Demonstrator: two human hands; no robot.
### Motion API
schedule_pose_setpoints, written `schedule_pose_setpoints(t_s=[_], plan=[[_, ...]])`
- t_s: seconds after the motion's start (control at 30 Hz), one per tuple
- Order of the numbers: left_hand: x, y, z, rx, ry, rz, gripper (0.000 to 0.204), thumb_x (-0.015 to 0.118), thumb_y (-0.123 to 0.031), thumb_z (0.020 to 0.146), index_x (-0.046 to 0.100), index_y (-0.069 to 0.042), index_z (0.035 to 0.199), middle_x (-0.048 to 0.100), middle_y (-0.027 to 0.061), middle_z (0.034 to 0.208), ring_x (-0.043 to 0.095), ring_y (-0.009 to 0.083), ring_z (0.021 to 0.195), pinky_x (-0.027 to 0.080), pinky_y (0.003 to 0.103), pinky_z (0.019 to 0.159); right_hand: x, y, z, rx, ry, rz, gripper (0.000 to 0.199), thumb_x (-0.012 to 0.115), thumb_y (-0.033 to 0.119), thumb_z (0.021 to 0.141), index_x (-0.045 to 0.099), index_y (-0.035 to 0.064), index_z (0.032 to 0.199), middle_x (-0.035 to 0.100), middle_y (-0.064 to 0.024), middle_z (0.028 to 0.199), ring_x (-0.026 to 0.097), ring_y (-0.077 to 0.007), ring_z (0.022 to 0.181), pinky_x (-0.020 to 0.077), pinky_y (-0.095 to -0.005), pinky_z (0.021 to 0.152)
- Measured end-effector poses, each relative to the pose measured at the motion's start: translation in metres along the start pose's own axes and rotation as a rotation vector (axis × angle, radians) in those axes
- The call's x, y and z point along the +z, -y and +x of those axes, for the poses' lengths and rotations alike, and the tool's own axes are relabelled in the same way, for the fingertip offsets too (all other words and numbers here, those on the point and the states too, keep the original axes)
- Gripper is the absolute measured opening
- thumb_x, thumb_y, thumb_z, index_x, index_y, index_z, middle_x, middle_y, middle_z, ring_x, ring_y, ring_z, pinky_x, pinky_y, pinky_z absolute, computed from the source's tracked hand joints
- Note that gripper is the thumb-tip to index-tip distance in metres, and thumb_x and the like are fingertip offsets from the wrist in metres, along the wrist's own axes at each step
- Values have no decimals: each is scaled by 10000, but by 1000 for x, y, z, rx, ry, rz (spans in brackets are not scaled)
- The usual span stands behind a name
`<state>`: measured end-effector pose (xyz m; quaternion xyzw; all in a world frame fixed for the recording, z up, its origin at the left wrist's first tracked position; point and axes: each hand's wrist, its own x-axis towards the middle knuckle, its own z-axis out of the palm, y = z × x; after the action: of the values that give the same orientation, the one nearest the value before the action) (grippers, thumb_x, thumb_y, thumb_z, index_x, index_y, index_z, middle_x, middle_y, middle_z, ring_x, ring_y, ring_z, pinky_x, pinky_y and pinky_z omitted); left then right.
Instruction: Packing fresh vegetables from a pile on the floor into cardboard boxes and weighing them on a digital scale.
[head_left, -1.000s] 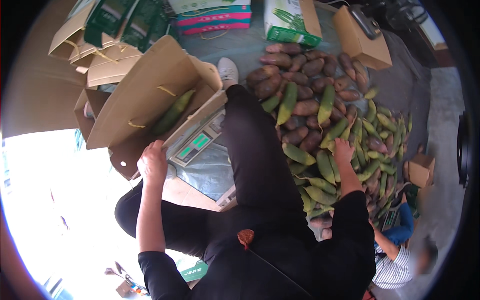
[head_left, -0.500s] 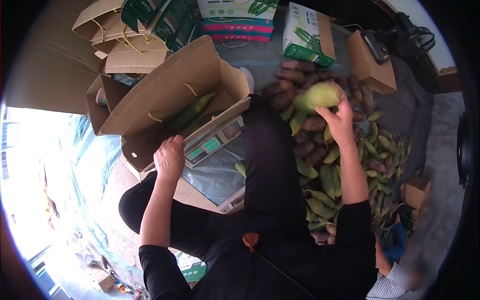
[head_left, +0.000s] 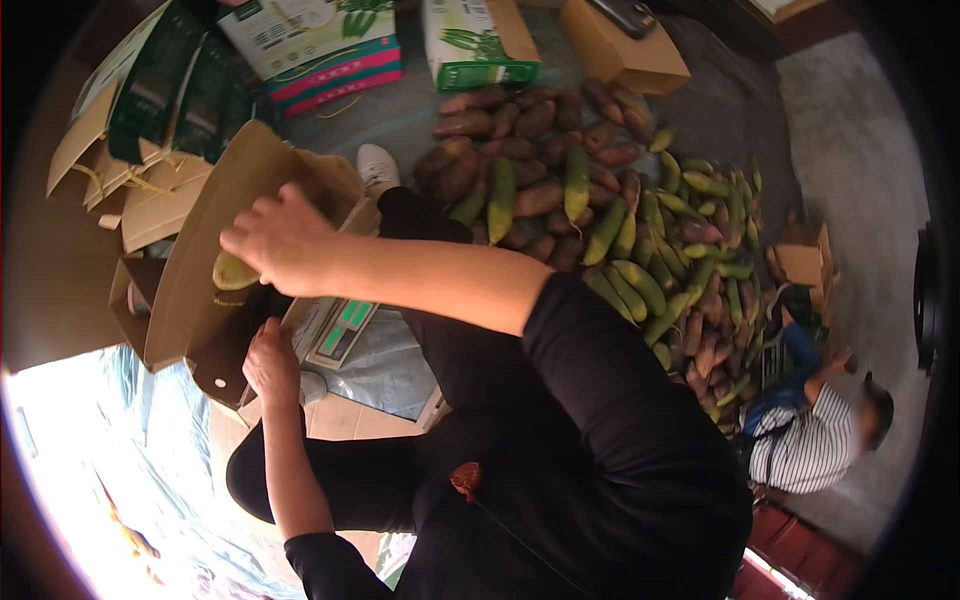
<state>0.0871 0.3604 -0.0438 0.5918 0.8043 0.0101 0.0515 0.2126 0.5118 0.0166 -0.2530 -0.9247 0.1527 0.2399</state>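
Note:
A tall open cardboard box [head_left: 205,225] stands at my left on a scale [head_left: 342,335] with green lit digits. My right hand [head_left: 285,245] is over the box opening, closed around a green radish [head_left: 233,272]. Only the radish's pale green end shows below the fingers; the rest is hidden by the hand. My left hand [head_left: 272,365] is closed on the box's near rim. The inside bottom of the box is dark and mostly hidden by my arm and hands. To my right lies a large heap of green radishes [head_left: 640,285] and purplish-brown ones [head_left: 535,120].
Folded carton bags [head_left: 150,110] and a green-and-white printed box [head_left: 480,45] stand beyond. A plain brown box [head_left: 625,50] is at the far right. My legs flank the scale. Another person in a striped shirt [head_left: 810,445] is at the lower right.
My right hand has carried the green radish from the heap leftward to the box opening. My left hand stays at the box rim. The view has swung rightward.

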Motion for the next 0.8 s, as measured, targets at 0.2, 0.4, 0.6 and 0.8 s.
schedule_pose_setpoints(t_s=[0.2,0.4,0.6,0.8], plan=[[1,2,0,15,28,-22,132,608,-146,806,535,-58,872,621,137,855,606,354,793,478,448,625,-13,-8,-15,84,46,76,509,705,321,714,533,139,1158,581,-69,1066,560,-234,1007,375,-480,835],[5,9,2,69,-8,-18,130,590,-96,801,526,-53,905,621,145,879,605,360,793,478,451,627,-65,-114,-106,352,-173,40,381,696,271,748,618,98,1078,651,-115,978,627,-285,897,497,-375,775],[6,5,3,71,-24,-7,156,570,-75,795,529,-60,944,620,143,880,603,356,802,478,445,652,-94,-205,-291,1005,44,-60,270,617,224,778,620,109,1022,634,-132,982,584,-339,950,475,-437,783],[11,7,0,56,7,-20,135,557,-93,809,527,-63,938,612,144,850,599,354,789,469,449,651,-70,-213,-474,1308,350,-185,247,651,225,746,637,73,941,630,-176,960,587,-356,932,466,-452,795]])
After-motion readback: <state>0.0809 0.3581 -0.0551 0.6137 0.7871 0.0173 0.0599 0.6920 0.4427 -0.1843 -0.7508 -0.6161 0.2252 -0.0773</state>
